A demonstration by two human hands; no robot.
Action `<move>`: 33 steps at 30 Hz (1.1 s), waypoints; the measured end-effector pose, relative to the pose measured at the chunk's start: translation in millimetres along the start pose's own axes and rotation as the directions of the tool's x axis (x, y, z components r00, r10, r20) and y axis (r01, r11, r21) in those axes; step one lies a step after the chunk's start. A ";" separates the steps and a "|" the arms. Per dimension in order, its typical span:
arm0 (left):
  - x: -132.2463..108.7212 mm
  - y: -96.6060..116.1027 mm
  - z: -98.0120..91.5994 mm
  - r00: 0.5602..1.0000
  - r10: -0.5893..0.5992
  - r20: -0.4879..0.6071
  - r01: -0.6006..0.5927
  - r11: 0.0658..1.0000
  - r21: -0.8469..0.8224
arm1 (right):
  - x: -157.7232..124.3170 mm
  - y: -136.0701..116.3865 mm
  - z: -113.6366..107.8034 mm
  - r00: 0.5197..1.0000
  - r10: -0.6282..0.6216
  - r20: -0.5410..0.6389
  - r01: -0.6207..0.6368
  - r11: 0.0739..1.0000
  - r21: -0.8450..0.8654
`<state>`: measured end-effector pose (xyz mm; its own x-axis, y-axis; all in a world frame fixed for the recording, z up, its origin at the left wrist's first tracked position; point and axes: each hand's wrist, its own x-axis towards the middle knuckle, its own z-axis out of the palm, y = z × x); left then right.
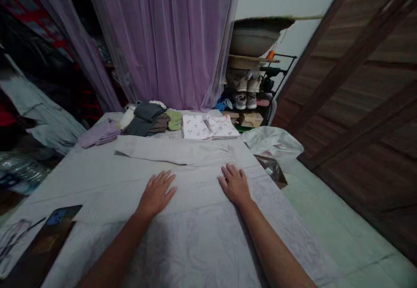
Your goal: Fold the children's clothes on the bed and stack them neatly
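Note:
A pair of pale, finely striped trousers (192, 188) lies spread over the patterned cloth, with its legs pointing left. The gathered waist end is on the right. The upper leg lies apart from the lower one over most of its length. My left hand (157, 194) rests flat on the lower leg, fingers spread. Near the waist end, my right hand (235, 184) lies palm down with its fingers stretched out. Neither hand grips the fabric.
Beyond the trousers sit folded dark and green clothes (148, 116), lilac clothes (100, 132) and white printed clothes (195, 127). A phone (45, 244) lies at the left front. A plastic bag (273, 142) and shoe rack (283, 77) stand at right, a purple curtain (169, 40) behind.

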<state>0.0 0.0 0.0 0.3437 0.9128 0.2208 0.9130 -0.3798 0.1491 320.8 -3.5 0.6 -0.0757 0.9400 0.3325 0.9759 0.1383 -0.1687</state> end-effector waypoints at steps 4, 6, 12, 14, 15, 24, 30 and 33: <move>-7.0 2.1 -4.3 0.998 0.002 -0.065 -0.004 1.000 -0.024 | -13.2 -1.6 -0.5 0.987 -0.010 -0.158 0.023 0.996 0.082; -7.8 3.0 -5.4 0.996 0.015 -0.086 -0.017 1.000 -0.025 | -20.9 -8.7 -0.2 0.977 -0.148 -0.152 0.167 0.978 0.122; -5.9 5.3 -5.7 0.995 -0.009 -0.095 0.007 1.000 -0.023 | -31.6 -26.2 1.1 0.961 -0.269 -0.059 0.275 0.945 0.177; -7.3 7.9 -5.1 0.997 -0.032 -0.072 0.030 0.999 -0.022 | -31.0 -25.9 0.6 0.965 -0.260 -0.038 0.262 0.951 0.161; -8.6 10.0 -4.9 0.997 -0.049 -0.060 0.048 0.999 -0.019 | -30.9 -25.3 0.0 0.963 -0.267 -0.020 0.267 0.952 0.150; -19.8 32.1 -15.2 0.966 -0.211 0.148 0.210 0.977 0.028 | -35.4 -19.1 1.4 0.934 -0.338 0.115 0.324 0.938 0.125; -22.1 31.0 -24.0 0.954 -0.158 0.256 0.167 0.986 -0.014 | -35.5 -8.1 11.7 0.921 -0.383 0.071 0.365 0.912 0.187; -27.9 26.0 -27.4 0.955 -0.057 0.290 0.078 0.995 -0.062 | -34.9 -6.9 13.2 0.918 -0.396 0.012 0.386 0.900 0.202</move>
<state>8.2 -39.4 24.1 0.3399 0.9373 -0.0771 0.9217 -0.3157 0.2256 314.0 -33.1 -22.0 -0.4588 0.8120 0.3607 0.8080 0.5501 -0.2108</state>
